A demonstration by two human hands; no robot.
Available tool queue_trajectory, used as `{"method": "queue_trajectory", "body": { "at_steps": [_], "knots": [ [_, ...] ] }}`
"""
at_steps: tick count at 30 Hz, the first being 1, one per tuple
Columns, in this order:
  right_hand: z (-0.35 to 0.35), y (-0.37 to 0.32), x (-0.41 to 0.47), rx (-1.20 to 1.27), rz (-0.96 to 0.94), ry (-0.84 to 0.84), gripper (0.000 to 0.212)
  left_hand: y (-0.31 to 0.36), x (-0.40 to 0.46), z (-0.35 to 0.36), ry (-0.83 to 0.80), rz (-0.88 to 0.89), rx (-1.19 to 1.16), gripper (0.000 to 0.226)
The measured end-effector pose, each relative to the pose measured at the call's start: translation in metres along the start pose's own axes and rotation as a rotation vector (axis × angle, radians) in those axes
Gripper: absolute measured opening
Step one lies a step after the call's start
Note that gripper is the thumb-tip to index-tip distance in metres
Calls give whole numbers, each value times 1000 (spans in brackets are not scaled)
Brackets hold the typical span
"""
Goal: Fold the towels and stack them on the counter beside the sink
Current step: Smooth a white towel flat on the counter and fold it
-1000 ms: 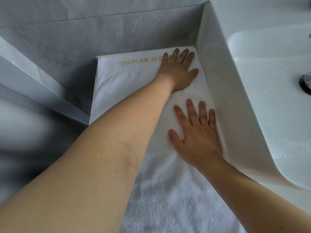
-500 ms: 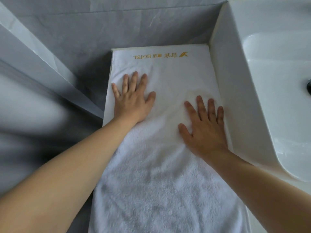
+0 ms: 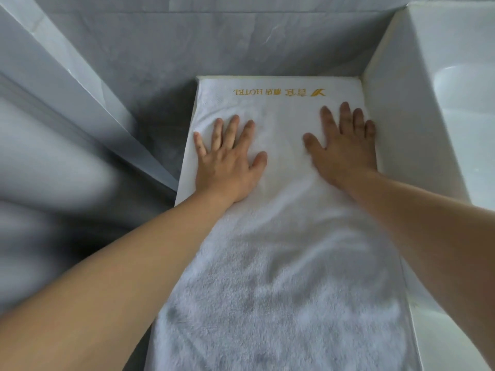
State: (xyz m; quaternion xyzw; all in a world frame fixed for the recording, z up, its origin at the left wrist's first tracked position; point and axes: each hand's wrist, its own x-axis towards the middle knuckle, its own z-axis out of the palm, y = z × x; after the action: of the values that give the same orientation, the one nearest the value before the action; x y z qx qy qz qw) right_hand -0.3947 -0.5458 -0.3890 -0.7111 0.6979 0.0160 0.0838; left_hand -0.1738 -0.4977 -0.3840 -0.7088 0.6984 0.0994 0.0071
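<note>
- Towel (image 3: 281, 263), white terry, lies lengthwise on the worktop (image 3: 160, 108); its far end sits against the back edge, its near end runs out of the bottom of the view; its right side lies right up against the outer wall of the sink (image 3: 396, 129)
- near the far end you can read a gold embroidered logo (image 3: 280, 92), upside down from where you stand, ending in the word HOTEL; at the far-left corner the towel shows some thickness at its edge, so it looks layered, though you cannot count the layers
- your left hand (image 3: 227, 164) lies flat on the towel near its left edge, palm down, fingers straight and slightly spread, thumb out toward the middle; it presses the cloth and grasps nothing
- your right hand (image 3: 345, 145) lies flat on the towel near its right edge, just beside the sink wall, fingers straight and close together, thumb spread toward the middle; it too presses and holds nothing
- the two hands are well apart, with a strip of bare towel between them, both a little nearer you than the logo; both forearms reach in from the bottom corners of the view
- the worktop is grey marble-patterned stone, bare to the left of the towel; a pale angled ledge (image 3: 69, 87) crosses the upper left; the left part of the view is blurred.
</note>
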Motion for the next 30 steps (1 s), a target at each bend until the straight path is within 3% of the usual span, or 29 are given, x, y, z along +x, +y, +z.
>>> {"method": "queue_trajectory", "body": {
  "at_steps": [3,7,13,18,25,28,30],
  "knots": [
    [-5,0,-1,-17,11,12,72,9,1,-8,-2,7,9,68],
    [-4,2,-1,-35,1,0,72,24,-38,-8,183,105,-50,68],
    [-6,0,0,-27,7,-2,73,1,-80,10,-38,38,30,76],
    [-5,-1,-1,-31,7,-2,73,-7,-103,12,-8,-56,23,75],
    [-8,-3,-3,-39,23,-25,71,-6,-102,14,45,-59,15,76],
    [-13,-19,-34,41,26,81,66,-6,-102,15,56,-54,4,77],
    [-13,-35,-78,159,-73,130,63,-5,-102,14,67,-64,-20,77]
  ]
}}
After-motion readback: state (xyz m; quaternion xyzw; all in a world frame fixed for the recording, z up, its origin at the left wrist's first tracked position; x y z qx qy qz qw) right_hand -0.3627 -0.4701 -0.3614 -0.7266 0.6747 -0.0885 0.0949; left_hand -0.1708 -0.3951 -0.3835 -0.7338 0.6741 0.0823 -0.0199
